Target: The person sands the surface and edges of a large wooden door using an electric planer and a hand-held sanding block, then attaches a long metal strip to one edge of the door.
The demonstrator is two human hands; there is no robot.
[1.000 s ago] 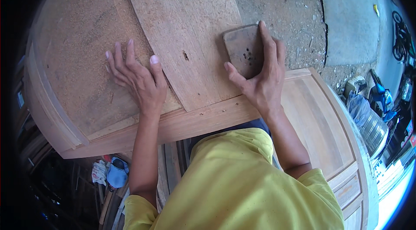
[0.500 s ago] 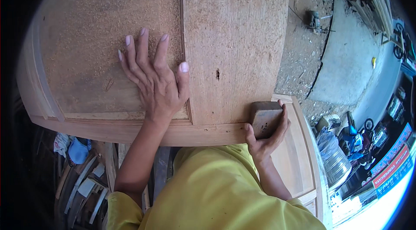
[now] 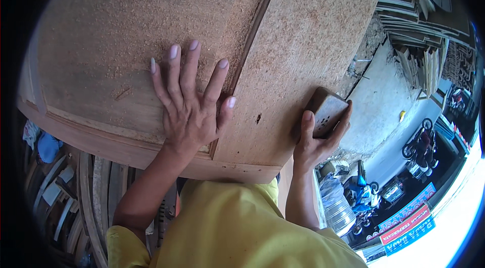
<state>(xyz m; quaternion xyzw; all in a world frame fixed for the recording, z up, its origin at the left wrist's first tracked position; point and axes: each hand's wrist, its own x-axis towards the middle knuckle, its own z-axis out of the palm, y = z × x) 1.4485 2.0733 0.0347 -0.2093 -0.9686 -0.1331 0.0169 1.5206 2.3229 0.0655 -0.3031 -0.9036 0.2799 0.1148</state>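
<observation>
A large wooden panel [image 3: 126, 73] lies in front of me, strewn with sawdust, with a dark groove running away from me. My left hand [image 3: 189, 104] rests on it palm down, fingers spread, its thumb beside the groove. At the panel's right edge my right hand [image 3: 323, 139] grips a worn brown sanding block [image 3: 331, 109] between thumb and fingers. Small dark spots mark the block's near face; its underside is hidden. Between the hands, a small dark hole [image 3: 258, 118] shows in the panel's smooth right board.
Curved wood offcuts [image 3: 91, 202] are heaped below the panel at left. Stacked boards [image 3: 422, 68] stand at far right, past a concrete slab [image 3: 376, 111]. A metal drum [image 3: 338, 212], motorbikes [image 3: 422, 147] and a hung banner [image 3: 406, 222] are on the right.
My right hand has moved the sanding block away from me along the panel's right edge. The view has turned, so the panel appears tilted. My left hand stays spread on the panel.
</observation>
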